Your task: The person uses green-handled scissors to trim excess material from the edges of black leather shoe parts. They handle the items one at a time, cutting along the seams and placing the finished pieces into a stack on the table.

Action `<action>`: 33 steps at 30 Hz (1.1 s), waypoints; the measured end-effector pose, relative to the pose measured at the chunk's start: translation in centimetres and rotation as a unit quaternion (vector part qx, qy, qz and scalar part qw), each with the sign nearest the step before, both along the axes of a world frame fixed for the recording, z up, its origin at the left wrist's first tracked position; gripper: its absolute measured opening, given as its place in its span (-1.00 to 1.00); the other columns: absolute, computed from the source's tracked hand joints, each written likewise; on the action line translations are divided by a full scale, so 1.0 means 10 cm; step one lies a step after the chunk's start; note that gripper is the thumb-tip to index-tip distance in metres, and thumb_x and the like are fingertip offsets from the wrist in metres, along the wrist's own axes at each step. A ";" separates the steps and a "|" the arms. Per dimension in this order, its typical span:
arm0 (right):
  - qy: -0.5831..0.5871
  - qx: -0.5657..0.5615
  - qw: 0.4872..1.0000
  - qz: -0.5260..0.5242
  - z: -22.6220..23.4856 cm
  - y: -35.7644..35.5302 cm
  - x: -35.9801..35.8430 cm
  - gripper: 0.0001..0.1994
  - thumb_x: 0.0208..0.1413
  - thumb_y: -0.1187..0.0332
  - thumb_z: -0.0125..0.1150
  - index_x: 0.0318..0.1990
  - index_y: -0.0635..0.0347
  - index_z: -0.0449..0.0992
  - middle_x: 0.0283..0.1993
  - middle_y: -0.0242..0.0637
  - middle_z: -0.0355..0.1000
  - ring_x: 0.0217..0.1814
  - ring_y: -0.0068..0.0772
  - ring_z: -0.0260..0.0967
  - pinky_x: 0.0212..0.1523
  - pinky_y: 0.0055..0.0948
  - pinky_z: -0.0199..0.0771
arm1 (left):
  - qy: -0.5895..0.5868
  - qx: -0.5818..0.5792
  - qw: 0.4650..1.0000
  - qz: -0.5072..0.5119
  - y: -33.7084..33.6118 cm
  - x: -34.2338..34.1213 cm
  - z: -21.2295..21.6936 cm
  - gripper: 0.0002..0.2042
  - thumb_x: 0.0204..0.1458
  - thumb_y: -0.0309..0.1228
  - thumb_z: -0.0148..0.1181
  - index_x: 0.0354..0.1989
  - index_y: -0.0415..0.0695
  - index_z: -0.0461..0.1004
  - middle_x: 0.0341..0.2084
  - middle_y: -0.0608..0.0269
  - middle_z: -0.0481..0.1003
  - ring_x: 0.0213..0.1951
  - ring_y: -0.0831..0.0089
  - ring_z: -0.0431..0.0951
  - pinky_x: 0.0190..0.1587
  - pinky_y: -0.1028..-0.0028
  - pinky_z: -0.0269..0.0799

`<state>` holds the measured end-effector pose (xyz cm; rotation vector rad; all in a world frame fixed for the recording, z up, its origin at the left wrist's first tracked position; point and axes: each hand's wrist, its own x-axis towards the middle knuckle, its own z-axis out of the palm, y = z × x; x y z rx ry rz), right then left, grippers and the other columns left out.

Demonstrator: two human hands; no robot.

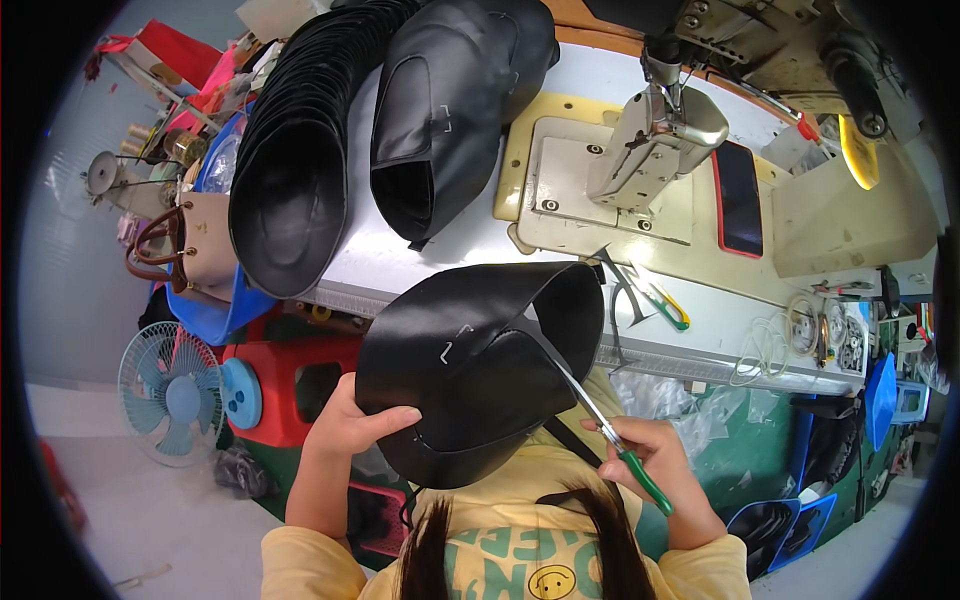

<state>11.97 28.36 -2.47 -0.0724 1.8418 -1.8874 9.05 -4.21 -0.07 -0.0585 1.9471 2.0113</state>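
Observation:
My left hand (355, 418) grips the lower left edge of a curved black leather piece (470, 370), holding it up in front of my chest. My right hand (650, 452) holds green-handled scissors (612, 440), whose blades reach up and left onto the leather near its middle seam. A small white thread mark shows on the leather's upper left face. Both forearms wear yellow sleeves.
On the white table sit a long stack of black leather pieces (300, 130), a second black stack (450, 100), a sewing machine (655, 135), a dark phone (740, 200) and other scissors (650, 295). A fan (170, 390) and red stool (290, 385) stand at left.

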 end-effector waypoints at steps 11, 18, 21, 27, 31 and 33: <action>0.015 0.010 0.998 0.068 0.02 0.06 -0.06 -0.47 -0.21 0.10 0.39 -0.13 0.31 0.48 -0.58 -0.49 0.19 -0.55 -0.72 0.04 -0.55 -0.66 0.04 | -0.050 0.152 0.982 -0.098 -0.31 -0.09 -0.16 -0.51 -0.38 -0.49 0.39 -0.17 -0.36 0.43 -0.24 0.18 0.49 -0.16 0.45 0.45 -0.07 0.47 0.33; 0.012 0.031 0.997 0.072 0.03 0.03 -0.02 -0.53 -0.26 0.32 0.44 -0.13 0.30 0.47 -0.53 -0.34 0.27 -0.53 -0.62 0.09 -0.51 -0.63 0.14 | -0.211 0.223 0.933 -0.186 -0.03 -0.65 0.10 -0.43 -0.17 -0.53 0.20 0.10 -0.35 0.21 -0.03 0.09 0.37 -0.01 0.34 0.37 0.04 0.40 0.26; 0.008 0.054 0.996 0.066 0.07 0.09 -0.01 -0.55 -0.25 0.33 0.43 -0.14 0.29 0.48 -0.53 -0.34 0.27 -0.52 -0.60 0.11 -0.48 -0.64 0.15 | -0.197 0.184 0.944 -0.190 0.03 -0.65 0.14 -0.47 -0.14 -0.56 0.18 0.08 -0.31 0.23 -0.07 0.13 0.39 -0.04 0.40 0.38 0.02 0.42 0.27; 0.034 0.024 0.998 0.044 -0.02 -0.02 -0.04 -0.45 -0.23 0.12 0.42 -0.12 0.34 0.47 -0.60 -0.52 0.18 -0.56 -0.74 0.07 -0.52 -0.69 0.08 | -0.189 0.120 0.957 -0.183 0.08 -0.60 0.20 -0.49 -0.16 -0.57 0.17 0.06 -0.33 0.26 -0.10 0.14 0.40 -0.06 0.41 0.38 0.02 0.43 0.25; -0.018 -0.001 0.999 0.026 -0.02 -0.06 -0.02 -0.44 -0.20 0.11 0.40 -0.10 0.35 0.46 -0.57 -0.51 0.20 -0.53 -0.75 0.09 -0.51 -0.69 0.08 | -0.189 0.088 0.961 -0.183 0.12 -0.61 0.26 -0.44 -0.24 -0.60 0.16 0.06 -0.39 0.24 -0.07 0.07 0.39 -0.02 0.32 0.39 0.05 0.38 0.24; -0.031 -0.005 0.999 0.027 0.01 -0.07 -0.02 -0.44 -0.19 0.10 0.39 -0.10 0.35 0.46 -0.57 -0.52 0.20 -0.53 -0.75 0.08 -0.51 -0.70 0.08 | -0.189 0.092 0.962 -0.177 0.13 -0.61 0.27 -0.44 -0.25 -0.59 0.17 0.05 -0.39 0.24 -0.08 0.07 0.40 -0.03 0.33 0.39 0.04 0.38 0.25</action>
